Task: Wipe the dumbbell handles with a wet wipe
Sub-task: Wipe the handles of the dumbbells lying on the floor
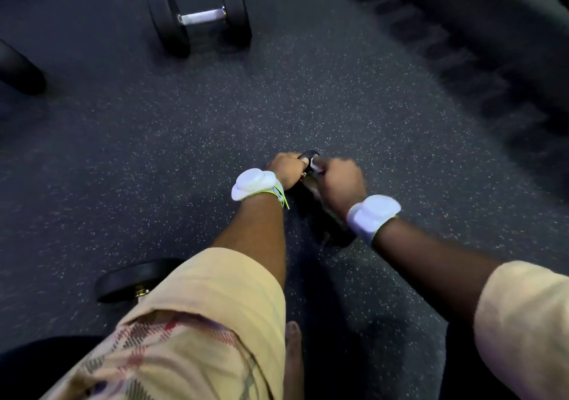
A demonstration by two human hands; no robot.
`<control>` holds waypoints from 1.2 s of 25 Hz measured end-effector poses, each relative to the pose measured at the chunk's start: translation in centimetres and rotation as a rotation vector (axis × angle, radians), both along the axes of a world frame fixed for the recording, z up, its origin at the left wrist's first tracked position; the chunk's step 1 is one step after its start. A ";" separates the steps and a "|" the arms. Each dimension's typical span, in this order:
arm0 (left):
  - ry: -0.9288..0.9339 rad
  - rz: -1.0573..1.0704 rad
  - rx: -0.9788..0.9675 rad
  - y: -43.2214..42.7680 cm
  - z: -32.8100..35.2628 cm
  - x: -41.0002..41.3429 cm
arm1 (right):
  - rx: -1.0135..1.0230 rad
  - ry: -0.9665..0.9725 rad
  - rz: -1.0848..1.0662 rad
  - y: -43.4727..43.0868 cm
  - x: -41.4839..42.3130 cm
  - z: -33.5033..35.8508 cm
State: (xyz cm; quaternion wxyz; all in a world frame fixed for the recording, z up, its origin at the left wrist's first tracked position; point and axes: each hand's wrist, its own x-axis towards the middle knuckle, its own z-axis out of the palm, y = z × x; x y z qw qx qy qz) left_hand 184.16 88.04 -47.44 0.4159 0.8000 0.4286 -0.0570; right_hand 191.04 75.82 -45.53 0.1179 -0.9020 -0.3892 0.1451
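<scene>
Hands meet low over the speckled floor (pixel 215 116): the left hand (pixel 284 168) curls closed against a dark dumbbell (pixel 309 155) mostly hidden beneath, and the right hand (pixel 341 181) is fisted around a scrap of white wet wipe (pixel 316 165) pressed to it. White bands circle both wrists. A second dumbbell (pixel 200 17) lies well apart at upper left, its handle bare

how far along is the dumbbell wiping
Nothing shows as finished. In hand: both hands, left hand and right hand, are closed around a small dark object with a bit of white, too blurred to identify. Left: the dumbbell on the floor lies untouched.
</scene>
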 end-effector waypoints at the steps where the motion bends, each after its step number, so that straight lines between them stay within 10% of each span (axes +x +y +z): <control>1: 0.004 -0.004 0.000 0.1 0.0 0.0 | -0.064 -0.055 0.107 -0.1 -1.9 -0.9; 7: 0.070 -0.058 0.067 0.2 0.4 0.7 | -0.281 -0.402 0.539 -2.0 -4.1 -4.9; 22: 0.092 -0.027 0.105 0.0 0.5 1.6 | -0.434 -0.492 0.678 -3.7 -2.0 -0.8; 30: 0.124 -0.051 0.145 -0.3 0.6 1.4 | -0.775 0.089 0.732 -1.6 3.4 3.1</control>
